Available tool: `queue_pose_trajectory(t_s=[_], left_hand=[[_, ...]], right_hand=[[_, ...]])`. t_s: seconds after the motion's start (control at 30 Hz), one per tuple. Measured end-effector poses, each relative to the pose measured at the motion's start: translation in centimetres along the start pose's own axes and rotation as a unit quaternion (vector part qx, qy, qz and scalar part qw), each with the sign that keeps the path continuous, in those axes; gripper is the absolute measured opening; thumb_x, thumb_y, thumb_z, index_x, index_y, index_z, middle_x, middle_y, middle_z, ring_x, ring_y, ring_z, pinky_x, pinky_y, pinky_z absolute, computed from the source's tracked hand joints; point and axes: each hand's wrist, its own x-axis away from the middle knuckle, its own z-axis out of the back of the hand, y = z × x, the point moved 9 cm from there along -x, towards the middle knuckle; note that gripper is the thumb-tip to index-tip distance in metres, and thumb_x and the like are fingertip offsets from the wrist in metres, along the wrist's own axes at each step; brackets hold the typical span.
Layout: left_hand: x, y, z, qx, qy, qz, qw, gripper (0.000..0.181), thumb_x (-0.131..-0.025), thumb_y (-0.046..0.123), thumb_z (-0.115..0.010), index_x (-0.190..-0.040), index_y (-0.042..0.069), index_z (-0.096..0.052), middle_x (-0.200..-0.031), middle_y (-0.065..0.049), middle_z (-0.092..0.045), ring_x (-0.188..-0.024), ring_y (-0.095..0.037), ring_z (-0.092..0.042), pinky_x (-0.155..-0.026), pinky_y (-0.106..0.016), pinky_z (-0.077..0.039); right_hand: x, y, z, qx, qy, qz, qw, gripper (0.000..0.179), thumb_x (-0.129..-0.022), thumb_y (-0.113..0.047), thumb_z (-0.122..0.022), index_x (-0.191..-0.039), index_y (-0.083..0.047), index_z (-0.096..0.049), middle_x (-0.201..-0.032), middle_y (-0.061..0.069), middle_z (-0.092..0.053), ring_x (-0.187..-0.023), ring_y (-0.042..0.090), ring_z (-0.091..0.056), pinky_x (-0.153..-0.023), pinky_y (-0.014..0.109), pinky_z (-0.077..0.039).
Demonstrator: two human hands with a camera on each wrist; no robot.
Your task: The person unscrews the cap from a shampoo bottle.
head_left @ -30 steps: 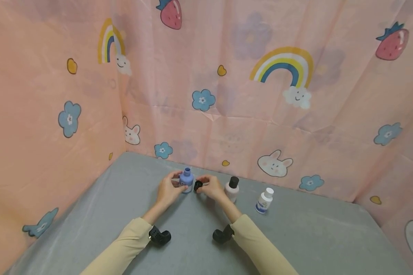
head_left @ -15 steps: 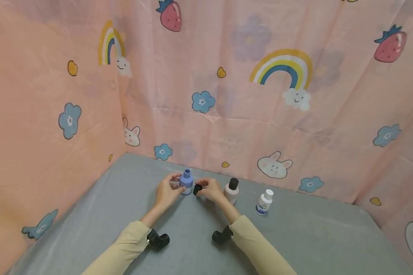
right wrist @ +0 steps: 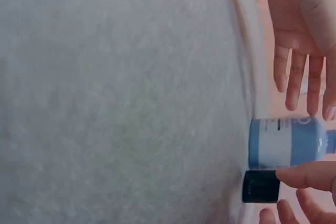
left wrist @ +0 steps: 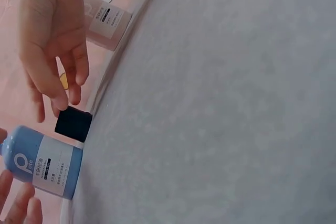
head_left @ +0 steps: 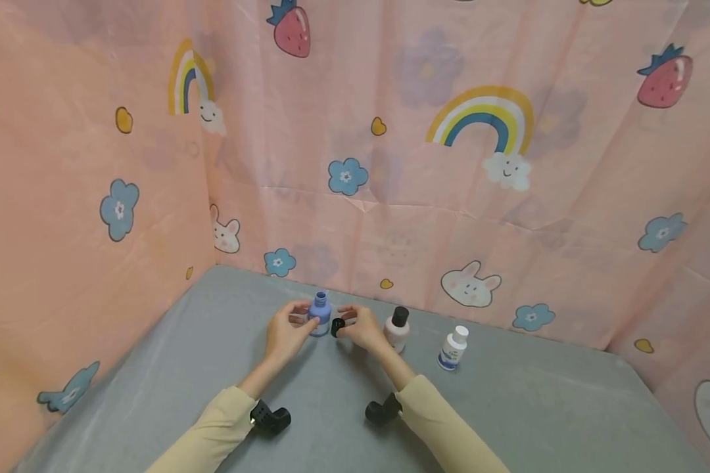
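Observation:
An uncapped blue bottle [head_left: 319, 318] stands upright at the back of the table, its open neck showing. My left hand [head_left: 286, 333] is around its left side, thumb in front, fingers loosely spread. The right wrist view shows those left fingers nearly straight, tips right by the bottle [right wrist: 283, 142]. A black cap [head_left: 338, 327] stands just right of the bottle on the tabletop. My right hand [head_left: 362, 326] is over the cap's right side. In the left wrist view, the right thumb tip is at the top edge of the cap [left wrist: 73, 123], while the other fingers hang relaxed.
A pale pink bottle with a black cap [head_left: 397, 330] stands right behind my right hand. Further right is a small white bottle [head_left: 453, 348] with a blue-marked label. The grey tabletop [head_left: 331, 420] ends at a pink printed curtain [head_left: 402, 217].
The cap has gone from tilted in the right fingers to standing on the table beside the bottle. My right fingers have loosened from it. The left hand has eased slightly off the bottle.

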Motion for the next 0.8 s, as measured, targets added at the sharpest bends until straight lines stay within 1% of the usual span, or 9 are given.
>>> queue_pose_trajectory(t_s=[0.2,0.33,0.5,0.67,0.8], left_hand=[[0.4,0.8,0.1,0.018,0.005,-0.014,0.9997,0.024,-0.081,0.013,-0.076,-0.103,0.007,-0.07,-0.102,-0.01,-0.071,-0.084,-0.023,-0.066,-0.072,-0.028,-0.055],[0.7,1.3,-0.1,0.027,0.003,-0.026,0.9993,0.021,-0.081,0.012,-0.076,-0.101,0.007,-0.07,-0.099,-0.01,-0.071,-0.083,-0.022,-0.067,-0.071,-0.024,-0.054],[1.1,1.7,-0.6,0.042,-0.01,-0.038,0.9983,0.02,-0.081,0.009,-0.075,-0.1,0.005,-0.07,-0.098,-0.012,-0.072,-0.084,-0.023,-0.068,-0.069,-0.022,-0.054],[1.5,2.0,-1.1,0.054,-0.022,-0.041,0.9974,0.02,-0.081,0.008,-0.075,-0.1,0.004,-0.07,-0.099,-0.013,-0.072,-0.085,-0.023,-0.069,-0.071,-0.023,-0.054],[1.8,2.2,-1.7,0.052,-0.035,-0.044,0.9971,0.025,-0.082,0.008,-0.075,-0.105,0.002,-0.069,-0.104,-0.015,-0.072,-0.086,-0.024,-0.07,-0.074,-0.026,-0.056]], right_hand=[[0.9,-0.5,0.8,0.005,0.018,-0.001,0.9998,0.047,-0.076,-0.003,-0.074,-0.121,-0.004,-0.061,-0.119,0.021,-0.063,-0.099,0.034,-0.064,-0.078,0.041,-0.055],[1.5,-0.9,1.1,0.006,0.022,0.012,0.9997,0.045,-0.076,-0.002,-0.073,-0.12,-0.004,-0.062,-0.117,0.021,-0.064,-0.097,0.034,-0.064,-0.077,0.041,-0.054],[2.5,-1.6,1.5,0.015,0.031,0.035,0.9988,0.039,-0.077,-0.001,-0.073,-0.115,-0.003,-0.064,-0.11,0.02,-0.067,-0.093,0.032,-0.066,-0.076,0.04,-0.055],[3.4,-2.0,2.1,0.025,0.043,0.05,0.9975,0.035,-0.076,-0.002,-0.072,-0.11,-0.003,-0.066,-0.106,0.019,-0.068,-0.087,0.03,-0.067,-0.074,0.038,-0.055],[4.1,-2.1,2.7,0.024,0.05,0.059,0.9967,0.032,-0.077,-0.001,-0.072,-0.108,-0.002,-0.067,-0.102,0.018,-0.069,-0.085,0.03,-0.067,-0.074,0.038,-0.055]])
